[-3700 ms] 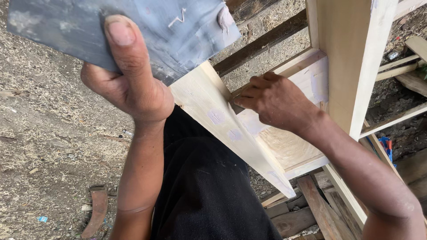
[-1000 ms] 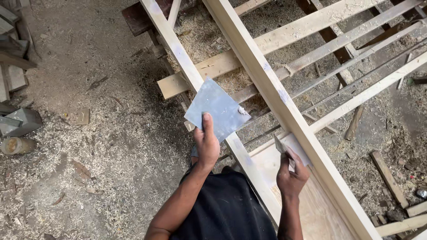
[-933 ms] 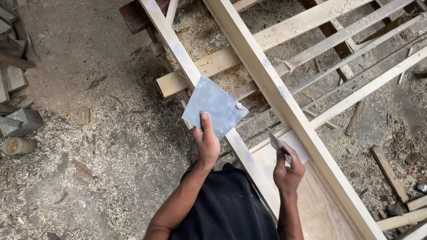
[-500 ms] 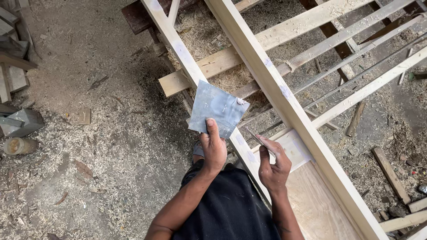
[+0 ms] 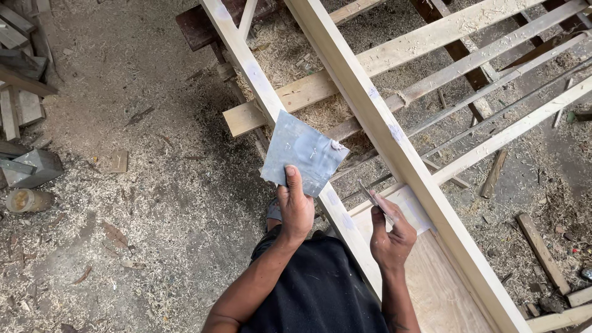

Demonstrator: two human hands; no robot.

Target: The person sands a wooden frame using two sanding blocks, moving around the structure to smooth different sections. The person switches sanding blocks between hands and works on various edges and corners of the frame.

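Left hand (image 5: pixel 295 208) is closed in a pinch on the lower corner of a flat grey square metal plate (image 5: pixel 303 153), thumb pressed on top, fingers hidden under it; the plate carries a small blob of pale filler paste (image 5: pixel 337 145) at its right corner. The plate hangs in the air just over the left rail of the long pale unfinished timber frame (image 5: pixel 370 123), touching nothing else as far as can be told. Right hand (image 5: pixel 390 234) is closed around a thin narrow metal scraper blade (image 5: pixel 372 198), which points up-left toward the plate and sits above the light plywood panel (image 5: pixel 431 277) set between the frame's two rails. Risks, as judgement: the plate is held by one corner only and tilted, so a knock from the blade could twist it out of the pinch, down into the sawdust-covered dirt floor (image 5: pixel 123 185) left of the frame. The paste sits right at the plate's edge; a scoop pushed outward could shove it off onto the shavings. The frame looks to rest on loose cross timbers, so leaning weight on a rail could shift it. Dust from the floor could foul the paste. Pale patches of filler (image 5: pixel 394 132) already show on the rails; a sleeve or forearm brushing them could smear them.
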